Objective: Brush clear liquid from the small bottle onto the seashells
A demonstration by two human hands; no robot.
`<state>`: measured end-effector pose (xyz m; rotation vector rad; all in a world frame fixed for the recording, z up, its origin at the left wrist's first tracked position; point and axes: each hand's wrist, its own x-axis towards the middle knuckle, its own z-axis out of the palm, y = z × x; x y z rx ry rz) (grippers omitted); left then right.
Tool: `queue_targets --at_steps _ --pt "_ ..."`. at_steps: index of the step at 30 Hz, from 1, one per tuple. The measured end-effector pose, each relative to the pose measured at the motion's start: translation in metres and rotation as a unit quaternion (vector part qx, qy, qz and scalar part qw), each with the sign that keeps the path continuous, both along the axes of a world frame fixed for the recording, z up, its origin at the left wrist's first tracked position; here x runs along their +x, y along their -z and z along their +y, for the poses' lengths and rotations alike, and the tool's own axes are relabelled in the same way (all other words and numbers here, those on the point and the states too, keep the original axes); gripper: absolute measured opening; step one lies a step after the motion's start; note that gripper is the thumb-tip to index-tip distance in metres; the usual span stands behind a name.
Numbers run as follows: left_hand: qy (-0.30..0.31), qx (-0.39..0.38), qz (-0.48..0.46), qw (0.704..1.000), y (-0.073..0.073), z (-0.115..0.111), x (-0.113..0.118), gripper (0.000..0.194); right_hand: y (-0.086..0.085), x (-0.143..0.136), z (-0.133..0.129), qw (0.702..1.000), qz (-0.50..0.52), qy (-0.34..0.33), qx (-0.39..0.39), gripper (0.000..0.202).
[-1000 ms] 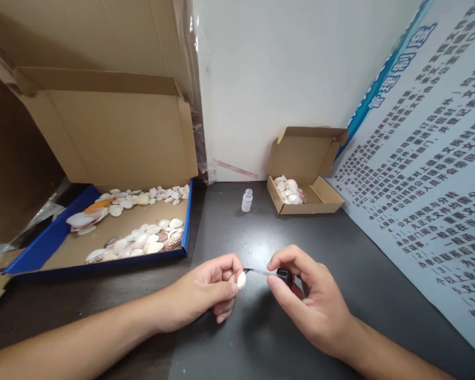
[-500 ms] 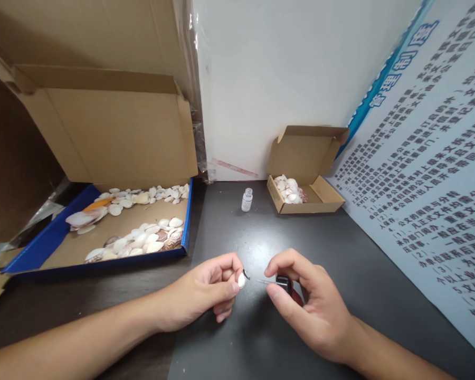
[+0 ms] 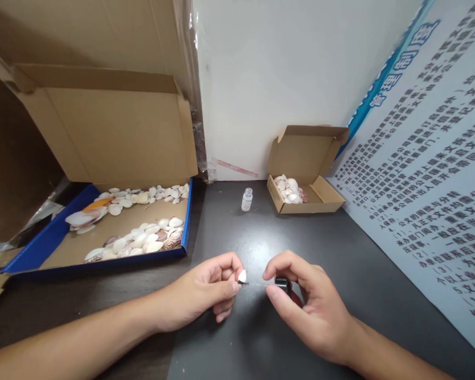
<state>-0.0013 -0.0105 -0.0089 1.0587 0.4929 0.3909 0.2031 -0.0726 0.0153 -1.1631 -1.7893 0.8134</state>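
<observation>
Between the thumb and fingers of my left hand [image 3: 216,287] is a small white shell [image 3: 242,276], with a thin dark piece at its lower edge. My right hand [image 3: 306,303] curls around a black dropper cap [image 3: 283,285], held against the inner fingers. A thin clear tube [image 3: 257,284] points from the cap toward the shell; whether its tip touches is too small to tell. Index finger and thumb of that hand stand apart. Beyond both hands, an uncapped small bottle [image 3: 246,200] stands upright on the dark table [image 3: 225,232].
An open blue-sided box [image 3: 187,227] at the left holds many shells [image 3: 142,240]. At the back right, a smaller open cardboard box [image 3: 309,208] contains white shells [image 3: 288,190]. A white panel [image 3: 301,63] stands behind, and a printed board [image 3: 431,174] leans along the right.
The shell in my left fingers has turned, its white part now above the thin dark piece. My right hand has barely shifted, still with the dropper cap.
</observation>
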Motion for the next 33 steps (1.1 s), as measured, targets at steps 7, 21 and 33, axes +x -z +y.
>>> queue_targets --at_steps 7,21,33 --pt "-0.022 -0.019 -0.009 1.000 -0.0048 -0.0023 0.0033 0.030 -0.0003 0.0015 0.0014 0.997 -0.008 0.070 0.019 0.002" --pt "-0.026 -0.034 0.000 0.999 -0.0086 -0.0025 0.0038 0.022 0.0011 0.0044 -0.0008 1.000 0.014 0.019 0.003 0.006" --pt "-0.031 -0.034 0.004 0.999 -0.0083 -0.0037 0.0039 0.016 -0.0027 0.0006 0.0044 0.998 -0.021 0.067 0.000 0.004"
